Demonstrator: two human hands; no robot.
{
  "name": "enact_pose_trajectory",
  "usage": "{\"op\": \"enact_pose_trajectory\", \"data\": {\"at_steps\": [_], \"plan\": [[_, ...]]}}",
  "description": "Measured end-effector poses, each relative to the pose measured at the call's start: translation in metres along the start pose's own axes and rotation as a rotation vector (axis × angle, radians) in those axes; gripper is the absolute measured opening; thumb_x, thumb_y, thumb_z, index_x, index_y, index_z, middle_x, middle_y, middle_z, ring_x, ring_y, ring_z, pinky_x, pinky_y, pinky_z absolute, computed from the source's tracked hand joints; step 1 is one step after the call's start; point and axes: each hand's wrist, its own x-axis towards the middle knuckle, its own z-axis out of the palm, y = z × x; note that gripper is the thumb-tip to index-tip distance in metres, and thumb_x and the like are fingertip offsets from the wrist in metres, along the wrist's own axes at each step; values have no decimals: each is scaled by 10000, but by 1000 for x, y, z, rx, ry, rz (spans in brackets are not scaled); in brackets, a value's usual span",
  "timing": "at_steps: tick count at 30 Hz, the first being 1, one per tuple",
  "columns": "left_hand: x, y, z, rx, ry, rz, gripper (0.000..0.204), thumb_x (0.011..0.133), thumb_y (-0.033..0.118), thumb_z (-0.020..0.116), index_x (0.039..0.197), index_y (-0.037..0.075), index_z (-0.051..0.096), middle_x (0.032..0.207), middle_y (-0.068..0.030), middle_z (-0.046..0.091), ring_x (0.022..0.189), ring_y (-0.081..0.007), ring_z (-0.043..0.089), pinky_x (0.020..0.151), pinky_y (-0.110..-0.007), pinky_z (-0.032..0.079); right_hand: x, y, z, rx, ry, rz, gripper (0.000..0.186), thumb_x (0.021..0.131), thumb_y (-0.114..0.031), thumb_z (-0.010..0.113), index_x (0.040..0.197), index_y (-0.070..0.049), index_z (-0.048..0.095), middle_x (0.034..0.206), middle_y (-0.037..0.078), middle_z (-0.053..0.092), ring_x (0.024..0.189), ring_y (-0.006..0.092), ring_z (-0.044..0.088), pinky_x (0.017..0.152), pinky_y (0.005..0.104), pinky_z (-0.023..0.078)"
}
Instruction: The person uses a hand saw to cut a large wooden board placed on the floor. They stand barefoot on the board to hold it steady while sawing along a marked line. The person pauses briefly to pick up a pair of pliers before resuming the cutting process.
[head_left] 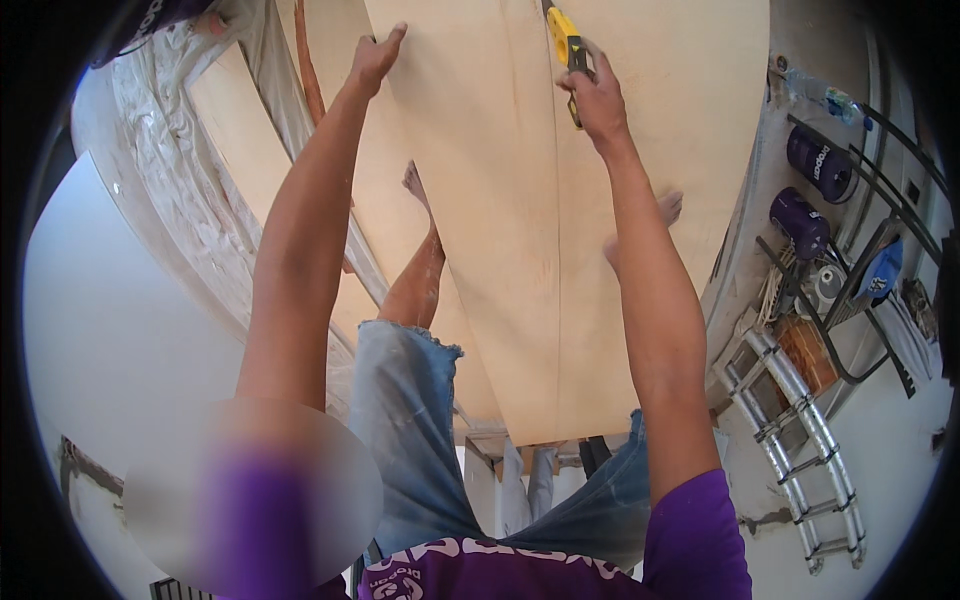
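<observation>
My right hand [597,105] is wrapped around the yellow-and-black handle of a handsaw [566,45], over the pale plywood sheet [500,330]. Only the start of the saw's dark blade shows before the top edge of the picture. Down the sheet, from near the saw toward me, runs a thin dark line. At the sheet's left edge my left hand [376,65] is closed on the board, thumb on top and pointing away; its other fingers are mostly hidden. My bare feet rest on the wood, one to each side of the line.
Crumpled plastic sheeting [165,160] and another pale board strip [235,110] lie at left, beside a large white panel [120,290]. On the right are purple buckets [800,222], a black metal frame [835,350] and a folded ladder [800,440].
</observation>
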Motion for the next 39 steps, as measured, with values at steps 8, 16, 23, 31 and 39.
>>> {"op": "enact_pose_trajectory", "data": {"at_steps": [8,16,23,31,39], "plan": [[41,-35,25,-234,136,13,1009,685,493,844,1261,-188,371,1152,-250,574,1000,-289,625,817,-381,547,-13,-19,14,-162,173,-68,428,934,-311,599,1184,36,587,792,138,637,695,199,614,660,357,494],[30,-32,23,-330,148,10,868,710,449,843,1196,-165,468,1105,-209,597,994,-286,622,822,-404,546,-212,-74,-40,-133,172,146,401,990,-232,538,1277,47,552,977,63,624,863,115,555,792,280,469],[21,-22,21,-330,140,59,1010,692,456,847,1282,-187,341,1232,-289,510,1109,-352,576,857,-440,539,-22,-63,18,-194,205,45,329,979,-298,541,888,16,576,646,108,509,625,157,475,604,344,430],[8,-14,20,-264,188,-28,1019,690,484,834,1269,-199,349,1214,-284,527,1059,-343,602,818,-426,553,-213,-64,-38,-74,138,208,426,1008,-269,500,1262,70,546,802,44,574,748,115,519,683,295,449],[11,-15,24,-309,108,60,849,729,457,813,1155,-196,477,1078,-250,601,949,-308,642,756,-408,558,-60,-65,8,-204,145,218,344,1001,-294,506,1022,27,627,685,65,538,651,165,442,636,320,429]]}}
